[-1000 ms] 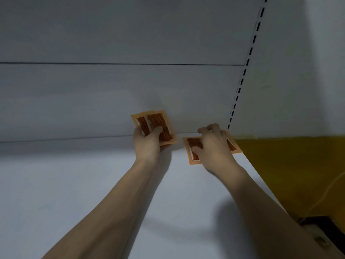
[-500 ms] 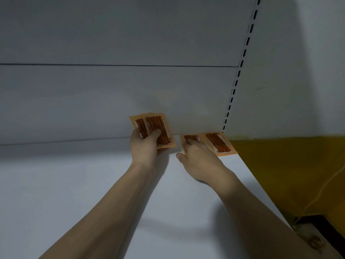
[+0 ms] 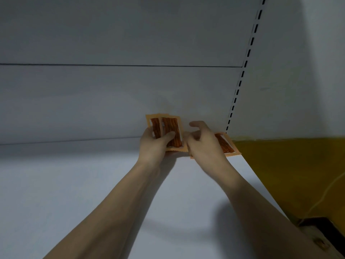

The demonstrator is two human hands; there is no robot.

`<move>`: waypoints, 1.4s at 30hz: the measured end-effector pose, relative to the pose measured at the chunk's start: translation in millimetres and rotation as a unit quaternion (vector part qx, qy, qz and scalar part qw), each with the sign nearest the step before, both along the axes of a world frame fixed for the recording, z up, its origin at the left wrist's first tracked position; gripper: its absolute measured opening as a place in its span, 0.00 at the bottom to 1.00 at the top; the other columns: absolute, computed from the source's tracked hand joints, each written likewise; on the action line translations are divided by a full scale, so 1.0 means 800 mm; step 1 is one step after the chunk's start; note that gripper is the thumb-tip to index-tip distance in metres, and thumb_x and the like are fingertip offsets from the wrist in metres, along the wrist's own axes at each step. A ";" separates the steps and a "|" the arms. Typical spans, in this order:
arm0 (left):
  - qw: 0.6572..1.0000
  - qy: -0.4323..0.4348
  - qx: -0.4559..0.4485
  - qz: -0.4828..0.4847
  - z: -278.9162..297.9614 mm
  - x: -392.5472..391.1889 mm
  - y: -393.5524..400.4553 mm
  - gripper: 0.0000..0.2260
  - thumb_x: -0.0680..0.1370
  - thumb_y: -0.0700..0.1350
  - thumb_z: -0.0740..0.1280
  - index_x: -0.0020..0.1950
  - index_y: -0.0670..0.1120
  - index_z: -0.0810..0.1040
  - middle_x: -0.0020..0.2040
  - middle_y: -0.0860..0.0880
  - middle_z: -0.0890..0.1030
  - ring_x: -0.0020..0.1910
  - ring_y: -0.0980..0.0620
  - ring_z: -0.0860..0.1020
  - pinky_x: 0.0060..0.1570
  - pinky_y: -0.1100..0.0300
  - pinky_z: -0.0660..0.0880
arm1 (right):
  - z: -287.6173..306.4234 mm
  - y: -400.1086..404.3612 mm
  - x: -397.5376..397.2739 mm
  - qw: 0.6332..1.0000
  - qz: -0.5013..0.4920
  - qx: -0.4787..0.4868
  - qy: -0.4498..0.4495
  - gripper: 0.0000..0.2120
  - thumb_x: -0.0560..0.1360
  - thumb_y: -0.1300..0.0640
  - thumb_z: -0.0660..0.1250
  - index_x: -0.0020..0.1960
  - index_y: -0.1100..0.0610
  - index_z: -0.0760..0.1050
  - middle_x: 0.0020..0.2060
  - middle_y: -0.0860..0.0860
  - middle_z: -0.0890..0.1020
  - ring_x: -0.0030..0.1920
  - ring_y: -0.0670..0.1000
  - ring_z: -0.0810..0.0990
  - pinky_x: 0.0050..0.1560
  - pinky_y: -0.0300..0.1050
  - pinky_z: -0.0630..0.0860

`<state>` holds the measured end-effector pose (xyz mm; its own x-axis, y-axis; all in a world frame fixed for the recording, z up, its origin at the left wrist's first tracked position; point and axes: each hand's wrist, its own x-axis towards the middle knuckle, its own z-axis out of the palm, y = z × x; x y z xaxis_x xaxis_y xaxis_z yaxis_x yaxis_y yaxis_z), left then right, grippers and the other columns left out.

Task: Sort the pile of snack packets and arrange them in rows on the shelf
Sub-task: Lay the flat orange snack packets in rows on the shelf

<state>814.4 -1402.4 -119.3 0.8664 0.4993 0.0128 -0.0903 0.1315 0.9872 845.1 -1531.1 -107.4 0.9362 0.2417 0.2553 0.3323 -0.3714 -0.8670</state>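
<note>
Leftmost, the white shelf runs bare across the lower view, with the grey back panel rising behind it. Further right, the left hand holds a small stack of orange snack packets fanned upright near the back panel, thumb curled over the front packet and fingers wrapped behind; at least two packets show, the hind one peeking out on the left. Their long axes stand roughly vertical, tipped slightly left at the top.

Just right of the stack, the right hand hovers with fingers loosely curled and thumb raised, holding nothing that can be seen. Its fingertips point toward the right edge of the stack, and are just beside it, possibly touching.

Under and past the right hand, one packet lies flat in the back right corner of the shelf, partly hidden by the hand, beside the slotted upright. Its long axis slants from upper left to lower right, running toward the shelf's right edge.

Probably the next move is for the right hand to draw the front packet off the stack, which lies directly to its left, and lay it left of the flat one. The right hand is clearly the nearer to that spot. Beyond the shelf edge sits a yellow surface.
</note>
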 end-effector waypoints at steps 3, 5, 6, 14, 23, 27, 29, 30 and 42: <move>0.999 -0.010 0.009 -0.034 0.006 -0.003 -0.004 0.10 0.79 0.40 0.69 0.60 0.42 0.80 0.51 0.42 0.86 0.48 0.43 0.86 0.50 0.45 0.83 | -0.002 0.002 -0.003 1.000 0.011 0.021 0.001 0.18 0.78 0.60 0.68 0.66 0.52 0.71 0.43 0.51 0.82 0.44 0.50 0.83 0.46 0.52 0.81; 1.000 -0.016 0.003 -0.021 0.012 -0.003 0.001 0.07 0.81 0.43 0.64 0.55 0.44 0.81 0.49 0.43 0.86 0.47 0.44 0.86 0.52 0.43 0.82 | -0.004 0.001 0.001 0.999 -0.011 0.030 -0.005 0.18 0.77 0.62 0.68 0.64 0.50 0.73 0.42 0.50 0.82 0.43 0.52 0.83 0.46 0.56 0.82; 1.000 -0.014 -0.005 0.004 0.015 -0.004 0.008 0.06 0.82 0.42 0.62 0.53 0.46 0.79 0.47 0.45 0.86 0.45 0.46 0.85 0.51 0.44 0.82 | -0.004 -0.001 0.004 0.999 -0.020 0.037 -0.001 0.18 0.76 0.63 0.68 0.63 0.49 0.74 0.41 0.49 0.82 0.43 0.53 0.84 0.45 0.59 0.82; 0.991 0.003 -0.067 0.113 0.024 -0.008 0.049 0.07 0.81 0.39 0.57 0.53 0.49 0.72 0.46 0.49 0.86 0.42 0.51 0.81 0.39 0.59 0.73 | -0.009 0.005 -0.004 0.994 -0.014 -0.093 -0.052 0.19 0.78 0.57 0.68 0.68 0.54 0.72 0.58 0.52 0.78 0.56 0.52 0.79 0.58 0.53 0.77; 0.993 0.025 -0.055 0.102 0.025 -0.010 0.046 0.06 0.80 0.40 0.58 0.53 0.49 0.73 0.44 0.50 0.87 0.38 0.53 0.80 0.38 0.58 0.69 | -0.016 0.008 -0.013 0.925 0.174 -0.293 -0.170 0.07 0.80 0.58 0.61 0.54 0.55 0.78 0.53 0.47 0.79 0.54 0.50 0.76 0.49 0.43 0.71; 0.993 0.041 -0.051 0.101 0.024 -0.008 0.047 0.05 0.80 0.40 0.60 0.51 0.48 0.74 0.46 0.49 0.85 0.41 0.51 0.80 0.38 0.58 0.72 | -0.020 0.007 -0.010 0.922 0.176 -0.317 -0.136 0.06 0.82 0.55 0.60 0.51 0.54 0.75 0.51 0.48 0.78 0.51 0.50 0.76 0.46 0.41 0.67; 0.993 0.051 -0.044 0.100 0.023 -0.008 0.048 0.04 0.80 0.40 0.61 0.50 0.47 0.75 0.43 0.48 0.82 0.40 0.50 0.79 0.38 0.57 0.74 | -0.018 0.007 -0.009 0.919 0.166 -0.329 -0.138 0.08 0.83 0.56 0.59 0.50 0.56 0.76 0.51 0.49 0.79 0.50 0.51 0.76 0.45 0.42 0.69; 0.993 0.056 -0.041 0.097 0.023 -0.007 0.049 0.04 0.80 0.40 0.62 0.49 0.46 0.75 0.42 0.47 0.81 0.40 0.50 0.78 0.38 0.57 0.74 | -0.018 0.008 -0.008 0.917 0.163 -0.336 -0.140 0.09 0.83 0.56 0.58 0.49 0.56 0.76 0.50 0.50 0.78 0.49 0.51 0.76 0.45 0.42 0.68; 0.978 0.142 0.136 0.074 0.016 -0.008 0.062 0.23 0.76 0.39 0.73 0.69 0.43 0.71 0.57 0.43 0.80 0.52 0.43 0.80 0.52 0.52 0.78 | 0.007 -0.008 0.001 0.953 0.055 -0.252 -0.160 0.11 0.82 0.57 0.58 0.56 0.60 0.77 0.55 0.54 0.78 0.54 0.56 0.77 0.53 0.49 0.73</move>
<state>807.6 -1353.0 -106.6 0.7723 0.6316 -0.0681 0.1948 -0.1334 0.9717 845.7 -1537.7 -101.9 0.7920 0.5010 0.3490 0.6104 -0.6619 -0.4350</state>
